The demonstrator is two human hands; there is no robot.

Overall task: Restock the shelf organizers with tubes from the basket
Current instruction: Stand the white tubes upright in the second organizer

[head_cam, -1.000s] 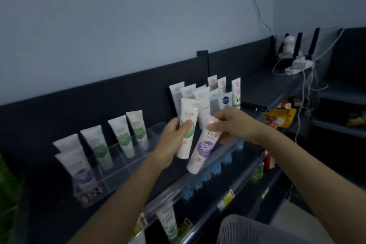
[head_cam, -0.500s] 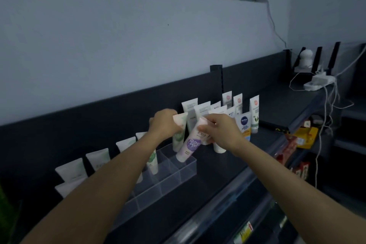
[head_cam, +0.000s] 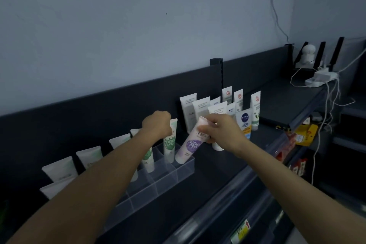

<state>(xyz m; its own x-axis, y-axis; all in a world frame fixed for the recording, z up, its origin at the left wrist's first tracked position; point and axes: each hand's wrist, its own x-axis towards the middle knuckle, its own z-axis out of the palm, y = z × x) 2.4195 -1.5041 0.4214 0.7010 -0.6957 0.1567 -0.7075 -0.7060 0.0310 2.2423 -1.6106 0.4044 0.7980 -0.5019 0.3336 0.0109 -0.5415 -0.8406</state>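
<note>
While both arms reach over a dark shelf point(head_cam: 233, 166), the left hand point(head_cam: 157, 125) is closed around the top of a green tube point(head_cam: 169, 144) that stands upright in a back compartment of a clear organizer point(head_cam: 168, 181). Just beside it, the right hand point(head_cam: 221, 130) pinches the upper end of a purple tube point(head_cam: 191, 144), thumb and fingers clamped on its crimped top. That tube leans toward the right, its cap down in the compartment at the organizer's right end, below and to the left of the hand holding it. More green tubes point(head_cam: 122, 141) stand in the organizer's back row toward the shelf's left end, partly hidden by the left forearm. A group of white tubes point(head_cam: 200, 109) stands behind the right hand against the shelf's back panel, a blue-labelled tube point(head_cam: 245, 123) among them. A white power strip point(head_cam: 320, 78) with trailing cables lies at the shelf's far right end.
</note>
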